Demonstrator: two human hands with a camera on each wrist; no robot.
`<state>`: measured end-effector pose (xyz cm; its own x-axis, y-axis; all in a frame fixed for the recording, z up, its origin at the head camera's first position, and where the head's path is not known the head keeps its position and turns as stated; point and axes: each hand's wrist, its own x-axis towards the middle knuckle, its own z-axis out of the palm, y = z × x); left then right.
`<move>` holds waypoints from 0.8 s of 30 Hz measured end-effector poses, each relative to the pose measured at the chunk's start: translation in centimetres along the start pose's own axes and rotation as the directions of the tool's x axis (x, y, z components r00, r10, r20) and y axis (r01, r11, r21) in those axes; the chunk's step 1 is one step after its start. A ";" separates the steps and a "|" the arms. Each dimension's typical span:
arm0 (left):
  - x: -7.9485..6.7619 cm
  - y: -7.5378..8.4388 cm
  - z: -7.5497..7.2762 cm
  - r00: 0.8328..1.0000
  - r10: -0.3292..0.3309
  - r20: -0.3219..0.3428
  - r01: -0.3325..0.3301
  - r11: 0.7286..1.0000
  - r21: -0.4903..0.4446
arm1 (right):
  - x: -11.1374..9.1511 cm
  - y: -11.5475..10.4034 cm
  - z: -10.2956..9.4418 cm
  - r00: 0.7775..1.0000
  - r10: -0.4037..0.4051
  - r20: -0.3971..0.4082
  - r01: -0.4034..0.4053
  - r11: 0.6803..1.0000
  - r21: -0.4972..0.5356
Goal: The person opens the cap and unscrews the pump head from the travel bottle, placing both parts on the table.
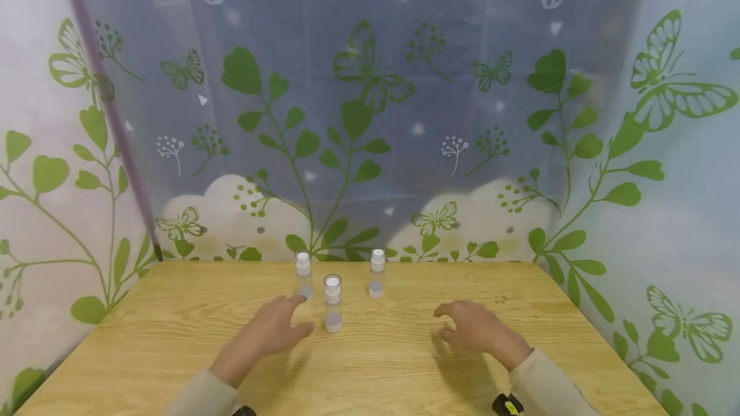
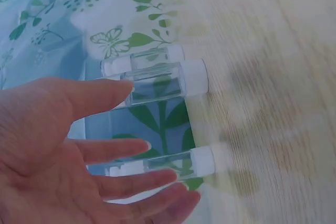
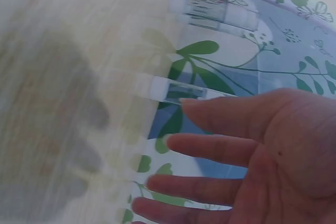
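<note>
Three small clear bottles with white tops and white bases stand upright on the wooden table. The front bottle (image 1: 333,307) is just right of my left hand (image 1: 272,329), its fingers loosely spread and holding nothing. Beyond that hand's fingertips is the back-left bottle (image 1: 303,271), its lower part overlapped by the index finger in the head view. My right hand (image 1: 476,327) hovers over the right side of the table, fingers apart. Nearest to it is the back-right bottle (image 1: 377,273). In the right wrist view, its thumb overlaps this bottle (image 3: 178,90).
The wooden table (image 1: 393,364) ends at a hanging curtain (image 1: 439,121) printed with leaves and butterflies. Similar printed sheets enclose the left and right sides. A dark pole (image 1: 115,114) slants down at the back left. Dark wrist bands (image 1: 509,404) show by the sleeves.
</note>
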<state>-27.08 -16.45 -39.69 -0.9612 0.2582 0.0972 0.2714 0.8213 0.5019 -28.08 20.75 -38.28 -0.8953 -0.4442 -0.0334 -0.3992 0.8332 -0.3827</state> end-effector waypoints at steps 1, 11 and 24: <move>0.2 0.1 0.1 1.000 0.001 0.002 -0.001 1.000 -0.015 | 0.0 -0.1 -0.2 1.000 -0.013 0.013 0.013 1.000 0.003; 2.2 1.1 1.2 1.000 0.000 -0.004 -0.001 0.991 -0.132 | 0.7 -1.8 -1.2 0.991 -0.031 0.132 0.026 0.999 0.044; 4.9 0.5 2.5 0.998 -0.058 0.017 0.061 0.985 -0.163 | 1.6 -3.6 -1.2 0.983 0.010 0.184 -0.018 0.999 0.042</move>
<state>-31.55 -13.48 -41.15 -0.9744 0.2186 0.0527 0.2010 0.7416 0.6400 -28.31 17.42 -35.86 -0.8478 -0.4886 -0.2062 -0.3741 0.8266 -0.4205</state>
